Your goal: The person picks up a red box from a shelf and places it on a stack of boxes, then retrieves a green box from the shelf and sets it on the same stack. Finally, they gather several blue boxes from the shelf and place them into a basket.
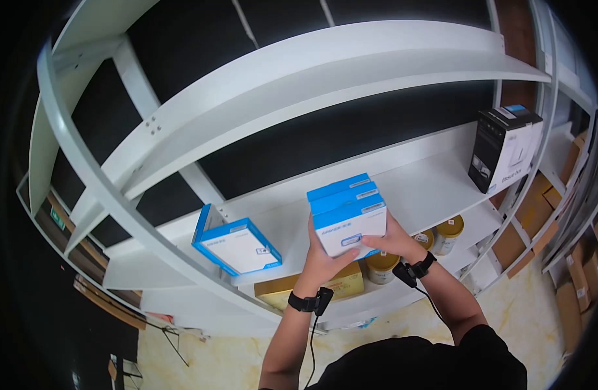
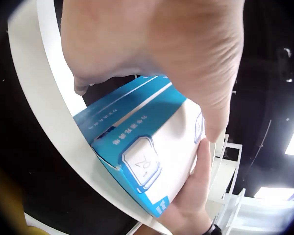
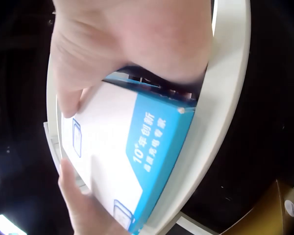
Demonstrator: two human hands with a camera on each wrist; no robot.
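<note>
Both hands hold a stack of several blue-and-white boxes [image 1: 351, 221] at the front edge of the middle shelf. The left hand [image 1: 323, 260] grips the stack's left side, its thumb on the white front face. On the right side the right hand [image 1: 398, 240] does the same. In the left wrist view, the left hand [image 2: 157, 49] arches over the boxes [image 2: 147, 142], fingertips partly hidden. The right wrist view shows the right hand [image 3: 132, 39] around the near box [image 3: 112, 142].
More blue-and-white boxes [image 1: 237, 248] stand left on the shelf [image 1: 416, 172]. A black-and-white box [image 1: 507, 146] is at its right end. Below are yellow-lidded cans [image 1: 450, 234] and a gold box [image 1: 338, 286]. Another shelf [image 1: 338, 84] runs above; cartons [image 1: 539, 208] lie at right.
</note>
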